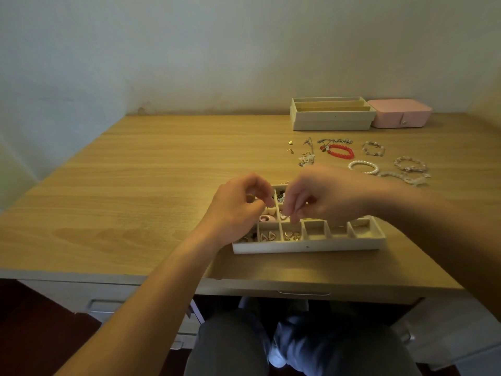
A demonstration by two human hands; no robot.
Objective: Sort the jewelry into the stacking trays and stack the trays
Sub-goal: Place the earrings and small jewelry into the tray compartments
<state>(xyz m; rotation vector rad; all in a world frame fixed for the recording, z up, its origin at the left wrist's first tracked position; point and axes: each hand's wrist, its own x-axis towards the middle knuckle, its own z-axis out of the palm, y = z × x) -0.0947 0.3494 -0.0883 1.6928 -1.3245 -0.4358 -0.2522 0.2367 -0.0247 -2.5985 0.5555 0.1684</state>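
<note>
We note left grip (238,206) and right grip (317,198) curled over divided tray (309,246); held item we cannot tell. Loose bracelets (351,152) lie beyond, rightward; right grip nearer.

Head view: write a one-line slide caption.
Left hand and right hand work over the compartment tray; bracelets lie loose on the desk.

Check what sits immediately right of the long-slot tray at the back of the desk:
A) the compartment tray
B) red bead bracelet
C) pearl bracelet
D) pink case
D: the pink case sits right beside the right end of the long-slot tray, up by the wall.
</note>
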